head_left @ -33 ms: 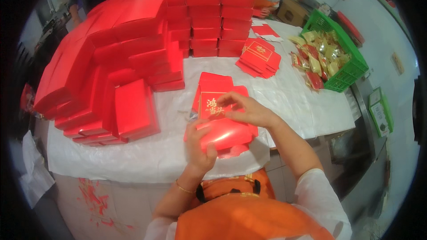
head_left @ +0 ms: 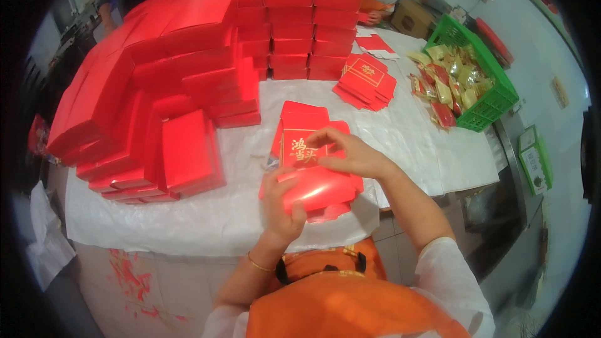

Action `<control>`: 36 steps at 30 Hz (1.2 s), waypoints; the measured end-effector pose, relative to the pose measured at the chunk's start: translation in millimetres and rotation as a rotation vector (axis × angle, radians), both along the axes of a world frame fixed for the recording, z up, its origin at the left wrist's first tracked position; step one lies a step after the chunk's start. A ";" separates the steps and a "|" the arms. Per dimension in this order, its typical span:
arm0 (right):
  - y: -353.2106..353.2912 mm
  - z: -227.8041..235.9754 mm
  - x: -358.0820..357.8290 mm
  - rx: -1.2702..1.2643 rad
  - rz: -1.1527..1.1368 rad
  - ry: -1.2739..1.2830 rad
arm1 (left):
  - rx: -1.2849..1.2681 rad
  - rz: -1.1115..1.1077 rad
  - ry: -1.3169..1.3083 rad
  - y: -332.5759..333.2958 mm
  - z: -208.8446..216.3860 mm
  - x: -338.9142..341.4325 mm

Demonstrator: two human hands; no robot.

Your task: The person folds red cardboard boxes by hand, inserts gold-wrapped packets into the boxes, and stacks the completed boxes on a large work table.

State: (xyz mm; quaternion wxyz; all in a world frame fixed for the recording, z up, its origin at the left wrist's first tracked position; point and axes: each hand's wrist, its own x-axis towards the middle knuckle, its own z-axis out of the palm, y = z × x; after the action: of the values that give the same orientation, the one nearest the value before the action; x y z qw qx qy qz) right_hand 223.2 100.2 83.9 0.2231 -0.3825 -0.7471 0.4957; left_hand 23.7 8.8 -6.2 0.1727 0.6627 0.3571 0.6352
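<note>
Two bare hands work on one glossy red carton [head_left: 316, 189] at the near edge of the white-covered table [head_left: 206, 219], just in front of the person's orange apron. The left hand [head_left: 282, 208] clamps the carton's near left corner, fingers curled over the top and thumb apparently beneath. The right hand [head_left: 350, 153] rests on the far side, its fingers bent narrow and pinching the rim of the gold-printed flap [head_left: 300, 149] that stands up from the carton.

Under and beyond the carton lies a small pile of flat red blanks [head_left: 305, 114], touching it. To the left and far side rises a big stack of finished red boxes [head_left: 188, 56], near but apart. A second fan of printed flat blanks [head_left: 365, 81] lies far right, and a green crate of wrapped snacks [head_left: 466, 78] sits at the right edge.

To fold well, the left hand would best keep the carton's body pressed flat so it cannot slide on the slippery sheet, while the right runs the flap along its crease evenly rather than from one corner. Judging by the shine, the card marks easily, so pressure should fall on the edges. Whether the flap's tab has yet met its slot cannot be told; the fingers hide it.
</note>
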 end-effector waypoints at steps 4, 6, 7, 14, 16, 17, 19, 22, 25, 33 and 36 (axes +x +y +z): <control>1.1 14.2 -9.2 0.171 0.017 -0.137 | -0.022 0.013 0.001 -1.1 1.2 1.5; 3.6 18.8 -14.2 0.282 0.037 -0.212 | 0.000 0.009 0.022 2.0 4.0 1.6; 5.3 21.2 -16.0 0.361 0.051 -0.266 | 0.011 0.005 0.033 2.7 4.6 2.2; 4.8 42.3 -46.0 0.602 0.153 -0.449 | -0.103 -0.009 -0.043 -1.0 -25.3 9.2; 4.4 37.0 -53.5 0.645 0.178 -0.422 | -0.106 -0.024 -0.062 -2.6 -27.4 11.8; 3.8 35.4 -56.7 0.665 0.189 -0.409 | -0.097 -0.014 -0.037 -3.2 -26.3 11.2; 2.8 36.5 -65.8 0.662 0.203 -0.404 | -0.078 0.009 0.013 -3.9 -24.1 9.4; 4.0 35.0 -67.6 0.742 0.177 -0.353 | -0.118 -0.047 -0.111 -2.0 -20.9 4.7; 13.5 24.7 -49.0 0.772 0.139 -0.302 | -0.139 -0.021 -0.035 0.4 -2.9 0.1; -13.3 21.8 6.3 0.896 0.312 -0.210 | -0.125 -0.035 0.075 12.8 4.2 -4.5; -27.5 23.6 2.5 0.905 0.272 -0.242 | -0.142 -0.112 0.029 15.8 2.7 -2.0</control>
State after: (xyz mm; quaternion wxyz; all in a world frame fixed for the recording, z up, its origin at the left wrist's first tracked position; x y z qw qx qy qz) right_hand 225.8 72.7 107.5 0.2116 -0.2008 -0.9515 0.0978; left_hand 21.6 24.6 -3.6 0.2492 0.6770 0.3660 0.5879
